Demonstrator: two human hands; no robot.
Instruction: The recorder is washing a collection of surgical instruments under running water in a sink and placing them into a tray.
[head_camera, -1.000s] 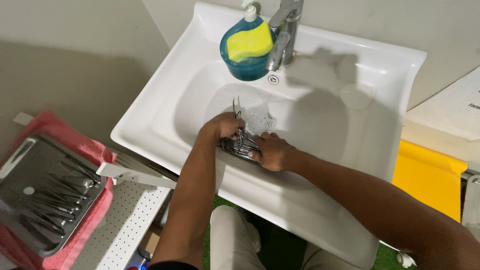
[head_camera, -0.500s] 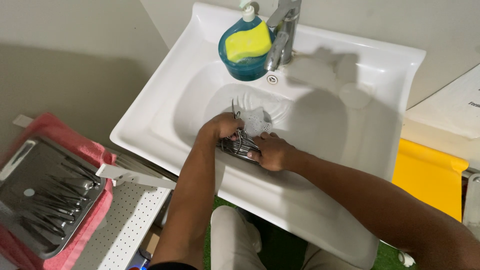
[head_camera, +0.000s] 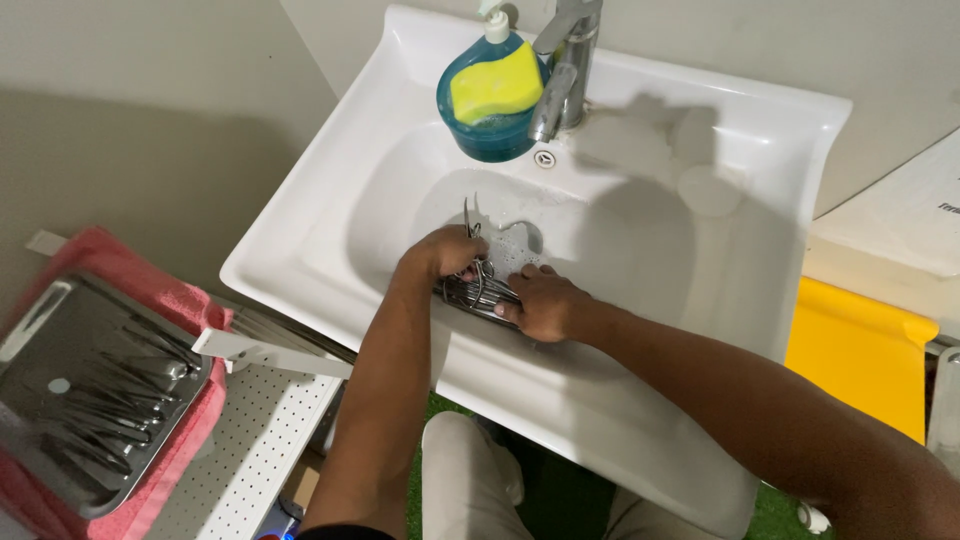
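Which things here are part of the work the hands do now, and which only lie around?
In use:
- left hand
- right hand
- bundle of metal instruments
- white sink

Lying about:
- blue soap dispenser with yellow sponge
- faucet
- metal tray of instruments
- pink towel
- yellow sheet

Even, moderate light from above; soft shadows across white sink (head_camera: 760, 150) — image sharp; slight wide-angle stretch at edges.

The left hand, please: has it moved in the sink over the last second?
No. The left hand stays on the metal instruments, same spot relative to the drain.
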